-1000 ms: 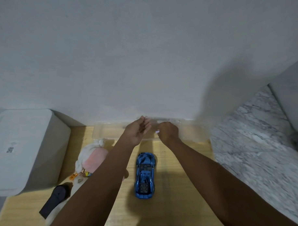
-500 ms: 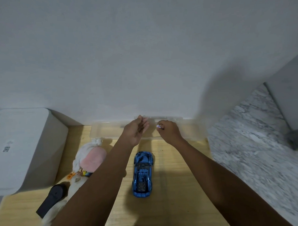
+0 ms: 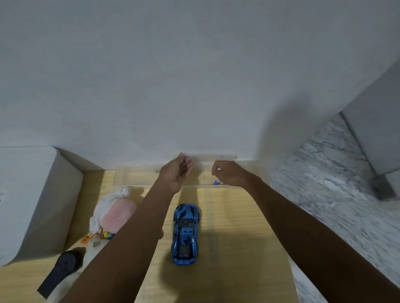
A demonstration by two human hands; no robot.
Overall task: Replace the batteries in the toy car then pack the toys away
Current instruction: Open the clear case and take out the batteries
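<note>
A: Counter check. What is hard to read?

B: The clear plastic tray (image 3: 136, 178) at the counter's (image 3: 237, 218) far edge, against the wall (image 3: 191, 72). It is see-through, so its walls barely show. A second clear piece (image 3: 217, 156), lid or rim I cannot tell, stands behind the hands.

A: Left hand?

B: Left hand (image 3: 176, 172) is over the tray's middle, fingers curled, tips pinching the upper edge of that clear piece. The contact itself is tiny and dim.

A: Right hand?

B: Right hand (image 3: 229, 174) is at the tray's right end, fingers curled round a small blue-and-white object (image 3: 217, 181). Only its two ends peek out, one above the fist and one below. Possibly a battery; the print is too small to read.

A: The car?

B: One blue toy car (image 3: 185, 233), upright on its wheels, mid-counter between the two forearms, nose toward the tray, touched by neither hand.

A: Other counts?

B: One plush toy (image 3: 112, 211), white and pink, left of the car, its lower part hidden under the left forearm. One black handle-shaped object (image 3: 60, 269) near the counter's left front, partly overlapping the plush. A few small orange and coloured bits (image 3: 95, 236) beside the plush, not identifiable. One white box (image 3: 26, 198) at the left edge, cut off by the frame.
</note>
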